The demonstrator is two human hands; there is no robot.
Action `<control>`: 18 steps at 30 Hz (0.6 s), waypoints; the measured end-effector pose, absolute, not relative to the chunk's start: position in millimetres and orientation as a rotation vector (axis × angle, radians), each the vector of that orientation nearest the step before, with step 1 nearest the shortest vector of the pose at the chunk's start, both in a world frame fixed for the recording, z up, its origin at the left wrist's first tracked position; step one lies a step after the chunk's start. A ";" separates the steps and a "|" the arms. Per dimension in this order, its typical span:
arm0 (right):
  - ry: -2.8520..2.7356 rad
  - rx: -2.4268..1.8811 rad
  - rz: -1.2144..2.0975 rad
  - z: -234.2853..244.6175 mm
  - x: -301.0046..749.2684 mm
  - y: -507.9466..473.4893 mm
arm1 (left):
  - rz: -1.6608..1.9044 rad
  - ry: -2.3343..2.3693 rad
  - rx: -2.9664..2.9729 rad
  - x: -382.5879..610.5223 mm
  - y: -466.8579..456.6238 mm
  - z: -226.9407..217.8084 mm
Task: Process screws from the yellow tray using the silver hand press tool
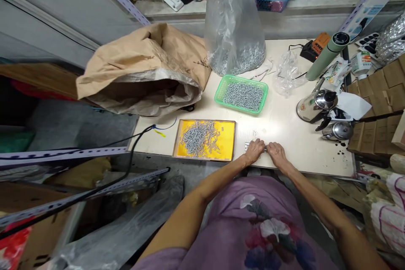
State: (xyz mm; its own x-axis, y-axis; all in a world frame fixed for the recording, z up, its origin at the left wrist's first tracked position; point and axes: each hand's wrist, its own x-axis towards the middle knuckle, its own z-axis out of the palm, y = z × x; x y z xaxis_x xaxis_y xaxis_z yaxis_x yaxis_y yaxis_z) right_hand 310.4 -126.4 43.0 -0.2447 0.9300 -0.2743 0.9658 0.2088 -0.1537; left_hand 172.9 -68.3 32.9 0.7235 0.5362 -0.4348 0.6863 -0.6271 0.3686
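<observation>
At the front edge of the table (284, 135), my left hand (254, 152) is closed over a small flat metal piece (247, 146), whose end sticks out to the left of the fingers. Close on its right, my right hand (277, 155) has its fingers pinched together. Something small and dark shows in the narrow gap between the two hands, too small to name. Left of my hands lies a shallow tray (226, 145) with a yellow bottom, holding a heap of small metal pins (198, 137). Behind it, a green plastic basket (218, 95) holds many small screws (243, 95).
A large brown sack (152, 59) lies open at the back left. Beside it stands a clear plastic bag (234, 21) of screws. On the right are a green cylinder (327, 57), a steel kettle (308, 107), a small pot (338, 130) and stacked cardboard boxes (379, 97).
</observation>
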 end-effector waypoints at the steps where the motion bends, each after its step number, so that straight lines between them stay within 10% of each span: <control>1: 2.351 1.835 -0.467 44.4 311.4 -125.0 | -0.388 0.931 2.403 173.7 -68.1 32.1; 18: 2.312 1.785 -0.458 54.5 335.5 -82.6 | -0.058 0.683 2.582 153.9 -114.6 14.5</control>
